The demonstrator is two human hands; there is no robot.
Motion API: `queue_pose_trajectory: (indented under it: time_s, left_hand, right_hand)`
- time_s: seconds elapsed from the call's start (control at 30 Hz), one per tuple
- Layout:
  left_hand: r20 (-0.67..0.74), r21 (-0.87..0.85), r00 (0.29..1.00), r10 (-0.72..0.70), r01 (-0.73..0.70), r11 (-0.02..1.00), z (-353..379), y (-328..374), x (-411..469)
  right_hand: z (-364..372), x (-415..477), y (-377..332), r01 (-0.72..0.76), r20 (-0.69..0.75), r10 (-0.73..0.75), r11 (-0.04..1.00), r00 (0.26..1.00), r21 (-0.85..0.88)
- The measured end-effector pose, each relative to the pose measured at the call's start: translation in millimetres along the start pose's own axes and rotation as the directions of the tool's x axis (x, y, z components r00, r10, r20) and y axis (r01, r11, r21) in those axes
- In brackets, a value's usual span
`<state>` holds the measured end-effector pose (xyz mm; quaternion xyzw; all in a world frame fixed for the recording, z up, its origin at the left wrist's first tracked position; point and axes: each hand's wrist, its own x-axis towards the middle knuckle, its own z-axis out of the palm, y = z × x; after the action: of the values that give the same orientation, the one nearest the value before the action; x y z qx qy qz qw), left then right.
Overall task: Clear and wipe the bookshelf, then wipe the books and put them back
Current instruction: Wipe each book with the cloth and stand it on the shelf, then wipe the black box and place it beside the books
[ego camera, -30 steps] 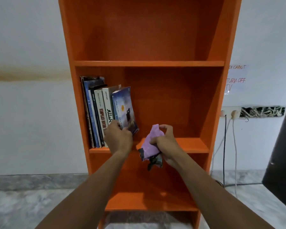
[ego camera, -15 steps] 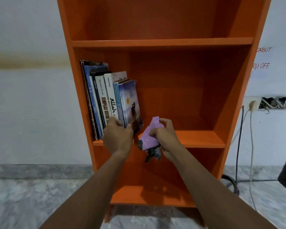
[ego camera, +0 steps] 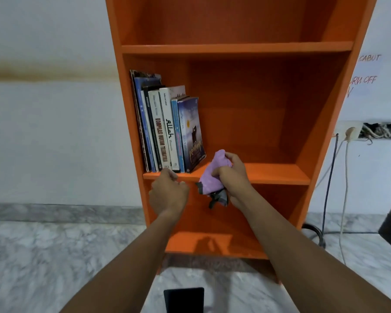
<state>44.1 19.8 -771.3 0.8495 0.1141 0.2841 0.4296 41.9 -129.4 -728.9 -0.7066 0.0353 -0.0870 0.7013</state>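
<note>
Head view, the only camera I have.

Orange bookshelf point(ego camera: 278, 173) stands against a white wall, on a marbled floor point(ego camera: 43, 256). A row of books point(ego camera: 167, 129) stands at the left end of the middle shelf, pressed against the left side panel, spines facing me. The rightmost book is angled so that its dark blue front cover shows. The whole row leans a little to the left.

Left hand point(ego camera: 168, 195): back of the hand toward me, fingers curled in, holding nothing that I can see. Its knuckles sit at the front edge of the middle shelf, just below the books and apart from them.

Right hand point(ego camera: 231, 175): closed tight around a bunched purple cloth point(ego camera: 210, 177). The cloth is at the front edge of the same shelf, just right of the rightmost book's lower corner. I cannot tell whether cloth and book touch. A dark grey end of the cloth hangs out below the hand.

Surroundings: a wall socket point(ego camera: 348, 131) to the right of the bookshelf, with cables point(ego camera: 327, 188) running down to the floor. Above it, a paper note point(ego camera: 368, 73), partly hidden by the side panel. A flat black object point(ego camera: 183, 299) lies at the bottom edge of the frame; I cannot make out what it is.
</note>
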Motion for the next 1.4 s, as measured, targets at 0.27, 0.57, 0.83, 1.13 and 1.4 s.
queue_pose_trajectory:
  time_s: [0.27,0.57,0.83,1.13,1.4]
  left_hand:
    - [0.586,0.394,0.785,-0.199,-0.062,0.917,7.1,-113.2,-90.2]
    - [0.749,0.541,0.659,-0.071,-0.547,0.639,28.5,-203.4,-158.8]
    - [0.593,-0.154,0.805,0.012,0.099,0.983,-18.1,-159.6,-161.5]
    - [0.962,-0.191,0.251,-0.110,0.901,0.390,-97.1,-102.6,-182.3]
    - [0.959,-0.091,0.215,-0.185,0.851,0.518,-87.9,-89.3,-219.2]
  right_hand:
    - [10.4,-52.5,80.6,-0.128,-0.074,0.120,0.986,0.990,-0.111]
    - [-26.5,-138.1,222.5,-0.476,-0.155,0.457,0.870,0.876,-0.131]
    - [-84.3,-168.0,241.2,-0.500,-0.223,0.451,0.820,0.864,-0.280]
    - [-108.8,-176.6,165.2,-0.121,0.062,0.145,0.950,0.988,-0.287]
    - [-107.1,-193.6,147.6,0.013,0.209,0.079,0.914,0.975,-0.406]
